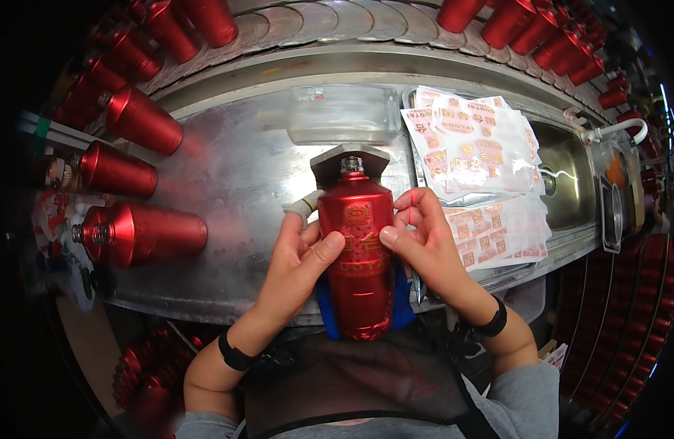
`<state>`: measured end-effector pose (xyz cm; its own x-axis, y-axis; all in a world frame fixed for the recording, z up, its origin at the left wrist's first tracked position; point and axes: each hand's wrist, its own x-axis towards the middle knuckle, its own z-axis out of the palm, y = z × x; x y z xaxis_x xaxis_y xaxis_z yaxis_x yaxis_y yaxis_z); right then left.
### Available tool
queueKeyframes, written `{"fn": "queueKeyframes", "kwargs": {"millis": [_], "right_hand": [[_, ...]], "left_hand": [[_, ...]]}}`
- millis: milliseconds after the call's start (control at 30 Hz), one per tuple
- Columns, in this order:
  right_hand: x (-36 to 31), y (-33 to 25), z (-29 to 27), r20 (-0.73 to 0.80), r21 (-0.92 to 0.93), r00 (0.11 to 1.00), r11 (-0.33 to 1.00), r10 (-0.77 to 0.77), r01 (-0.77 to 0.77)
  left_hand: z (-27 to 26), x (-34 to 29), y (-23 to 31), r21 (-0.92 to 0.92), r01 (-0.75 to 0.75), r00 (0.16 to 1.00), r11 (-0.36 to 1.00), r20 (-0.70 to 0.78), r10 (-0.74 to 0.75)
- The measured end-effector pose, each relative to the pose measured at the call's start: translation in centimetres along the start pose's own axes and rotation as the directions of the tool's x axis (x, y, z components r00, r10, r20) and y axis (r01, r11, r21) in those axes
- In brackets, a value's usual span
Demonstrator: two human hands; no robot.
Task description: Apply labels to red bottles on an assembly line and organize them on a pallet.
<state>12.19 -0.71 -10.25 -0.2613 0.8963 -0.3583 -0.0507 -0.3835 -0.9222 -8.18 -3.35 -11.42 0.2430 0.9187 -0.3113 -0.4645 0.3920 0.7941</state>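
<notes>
A glossy red bottle [359, 300] with gold lettering and a small gold emblem lies in front of me, its threaded neck pointing away. Under it are a blue cloth [404, 301] and, by the neck, a dark angular support [330, 164]. My left hand [297, 256] grips the bottle's left side, thumb on its face; a pale cover wraps one fingertip. From the other side my right hand [428, 238] presses its thumb to the edge of the lettering, its other fingers curled and partly hidden.
White decal sheets [483, 135] lie on a tray to the right, beside a metal sink [575, 179] with a white tap [622, 132]. Beyond the bottle sits a clear water basin [344, 117]. Several red bottles [165, 234] lie at left; others stand along a slatted conveyor [337, 20].
</notes>
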Motion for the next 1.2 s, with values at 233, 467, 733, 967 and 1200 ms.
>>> {"fn": "queueKeyframes", "kwargs": {"millis": [233, 467, 733, 967, 1200], "right_hand": [[-0.2, 0.2, 0.9, -0.030, -0.124, 0.992, 0.985, -0.121, 0.116], [0.8, -1.7, 1.3, -0.094, -0.142, 0.985, 0.981, -0.145, 0.131], [1.7, -1.3, 1.8, -0.158, -0.408, 0.968, 0.905, -0.197, 0.117], [2.0, -1.1, 1.9, -0.139, -0.451, 0.953, 0.874, -0.268, 0.180], [2.2, -0.5, 1.1, -0.114, -0.203, 0.971, 0.962, -0.211, 0.185]], "left_hand": [[0.0, 0.1, -0.3, 0.037, -0.030, 0.999, 0.999, -0.022, 0.031], [0.5, -0.1, 0.1, 0.040, -0.043, 0.999, 0.998, -0.019, 0.044], [0.7, 0.0, -0.3, 0.035, -0.041, 0.998, 0.999, -0.043, 0.042], [0.6, 0.1, -0.3, 0.031, -0.064, 0.997, 0.997, -0.039, 0.066], [0.7, 1.2, 0.6, 0.031, -0.088, 0.992, 0.996, -0.083, 0.090]]}}
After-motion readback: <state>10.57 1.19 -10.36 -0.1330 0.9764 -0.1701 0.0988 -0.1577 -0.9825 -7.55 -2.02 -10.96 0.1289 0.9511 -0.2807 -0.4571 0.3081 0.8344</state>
